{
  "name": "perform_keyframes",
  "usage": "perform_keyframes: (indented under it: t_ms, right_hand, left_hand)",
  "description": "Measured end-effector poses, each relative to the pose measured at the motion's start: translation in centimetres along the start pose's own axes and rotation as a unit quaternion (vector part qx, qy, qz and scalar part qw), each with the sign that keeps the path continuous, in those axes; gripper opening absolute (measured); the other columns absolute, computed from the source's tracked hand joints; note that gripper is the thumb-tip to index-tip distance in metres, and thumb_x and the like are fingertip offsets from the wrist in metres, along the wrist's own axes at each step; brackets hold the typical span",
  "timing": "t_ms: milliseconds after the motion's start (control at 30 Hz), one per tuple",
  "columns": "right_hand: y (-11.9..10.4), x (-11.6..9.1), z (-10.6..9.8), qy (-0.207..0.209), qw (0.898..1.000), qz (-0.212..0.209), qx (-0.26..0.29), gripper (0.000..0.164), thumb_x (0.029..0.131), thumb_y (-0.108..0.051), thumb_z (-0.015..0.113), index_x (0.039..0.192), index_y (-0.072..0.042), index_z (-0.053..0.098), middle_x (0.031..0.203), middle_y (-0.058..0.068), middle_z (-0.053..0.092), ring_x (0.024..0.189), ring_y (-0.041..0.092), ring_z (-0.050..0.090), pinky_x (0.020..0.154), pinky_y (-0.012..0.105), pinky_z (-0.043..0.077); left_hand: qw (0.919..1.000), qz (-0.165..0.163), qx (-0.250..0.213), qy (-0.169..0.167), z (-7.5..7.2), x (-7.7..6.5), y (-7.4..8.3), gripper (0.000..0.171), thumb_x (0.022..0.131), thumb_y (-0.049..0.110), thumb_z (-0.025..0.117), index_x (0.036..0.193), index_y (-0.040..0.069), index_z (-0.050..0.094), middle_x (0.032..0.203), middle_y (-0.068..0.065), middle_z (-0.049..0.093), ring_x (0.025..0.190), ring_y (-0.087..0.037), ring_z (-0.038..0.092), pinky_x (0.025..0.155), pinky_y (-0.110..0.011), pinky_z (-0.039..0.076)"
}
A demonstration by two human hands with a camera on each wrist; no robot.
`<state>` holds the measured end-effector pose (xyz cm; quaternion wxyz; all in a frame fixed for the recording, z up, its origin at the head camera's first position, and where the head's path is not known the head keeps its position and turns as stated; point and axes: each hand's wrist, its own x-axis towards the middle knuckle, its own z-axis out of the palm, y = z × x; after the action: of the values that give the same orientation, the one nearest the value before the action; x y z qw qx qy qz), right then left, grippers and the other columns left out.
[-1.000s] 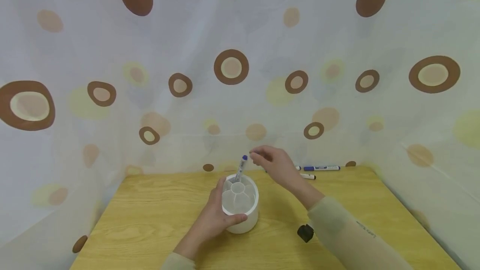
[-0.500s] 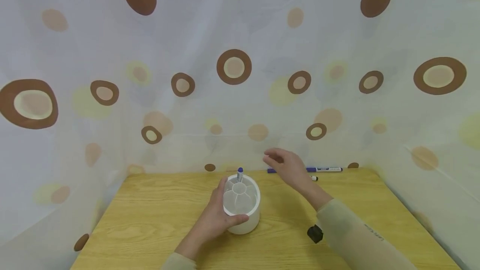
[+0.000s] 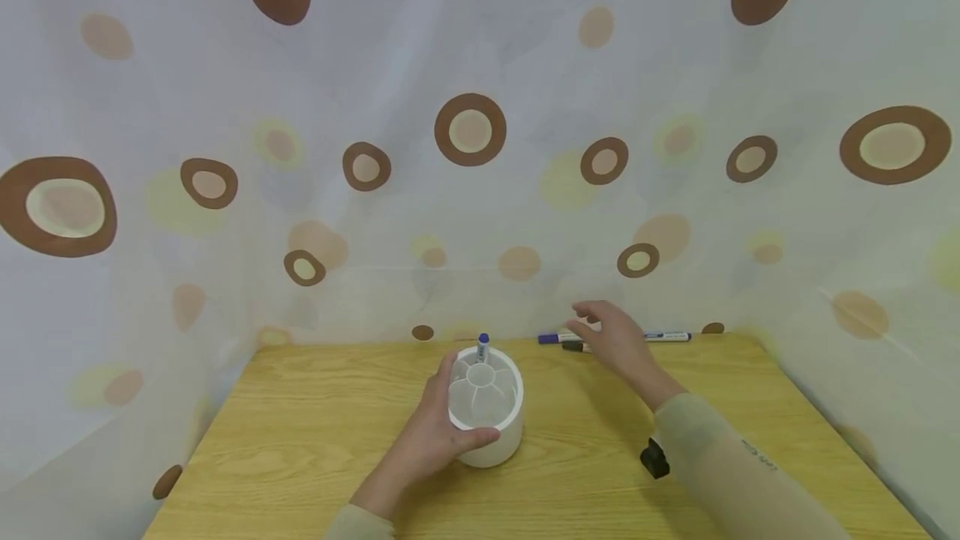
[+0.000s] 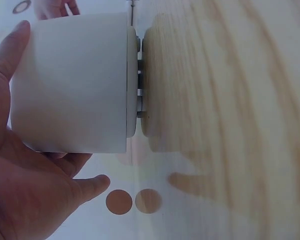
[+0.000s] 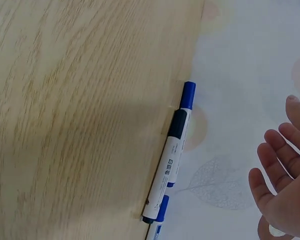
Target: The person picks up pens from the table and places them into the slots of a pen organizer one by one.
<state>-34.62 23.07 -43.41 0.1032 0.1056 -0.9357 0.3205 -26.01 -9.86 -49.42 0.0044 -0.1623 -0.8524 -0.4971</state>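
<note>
White organiser [image 3: 505, 442], gripped by the left hand [image 3: 433, 436], now seats the blue-tipped marker [image 3: 482, 348] lower, freeing the right hand [image 3: 617, 347], withdrawn empty with relaxed fingers near three loose markers [image 5: 163, 172].

A bare strip of wooden table [image 3: 555, 423], wide enough for a hand, runs between the white holder [image 3: 510, 433] and the right hand [image 3: 621, 348] — but the patterned curtain [image 3: 469, 215] closes off the room just behind the lying markers [image 5: 164, 172]. The left hand [image 3: 433, 427] bars the holder's left side; a standing marker [image 3: 483, 348] blocks one far compartment, leaving the near and right ones reachable from above.
</note>
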Motion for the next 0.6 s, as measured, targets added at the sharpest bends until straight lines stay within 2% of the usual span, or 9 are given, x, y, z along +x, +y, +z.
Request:
perform_keyframes:
  t_ms: [233, 400, 600]
  right_hand:
    - [1.8, 0.0, -0.3, -0.008, 1.0, -0.008, 0.0, 0.051, 0.113, -0.027, 0.066, 0.152, 0.004, 0.06, 0.152, 0.028, 0.06, 0.138, 0.05, 0.057, 0.114, 0.068, 0.047]
    - [2.9, 0.1, -0.4, -0.021, 0.999, -0.004, -0.024, 0.051, 0.114, -0.025, 0.065, 0.152, 0.007, 0.059, 0.154, 0.031, 0.058, 0.142, 0.053, 0.053, 0.116, 0.069, 0.044]
    - [4.5, 0.0, -0.1, -0.038, 0.998, 0.002, -0.05, 0.051, 0.112, -0.023, 0.066, 0.151, 0.009, 0.059, 0.153, 0.034, 0.057, 0.135, 0.055, 0.058, 0.113, 0.071, 0.046]
  left_hand:
    - [1.0, -0.003, 0.0, -0.004, -0.1, 0.0, 0.2, 0.127, 0.081, 0.045, 0.101, 0.175, 0.027, 0.017, 0.159, -0.024, 0.042, 0.137, -0.045, 0.056, 0.112, -0.071, 0.048]
    - [1.0, -0.004, 0.0, -0.003, -0.1, 0.0, 0.1, 0.128, 0.081, 0.045, 0.1, 0.175, 0.026, 0.017, 0.16, -0.024, 0.042, 0.137, -0.046, 0.056, 0.112, -0.071, 0.048]
    - [1.0, -0.005, -0.004, -0.002, 0.0, 0.0, 0.1, 0.129, 0.08, 0.043, 0.101, 0.176, 0.025, 0.017, 0.16, -0.025, 0.042, 0.137, -0.047, 0.056, 0.112, -0.072, 0.047]
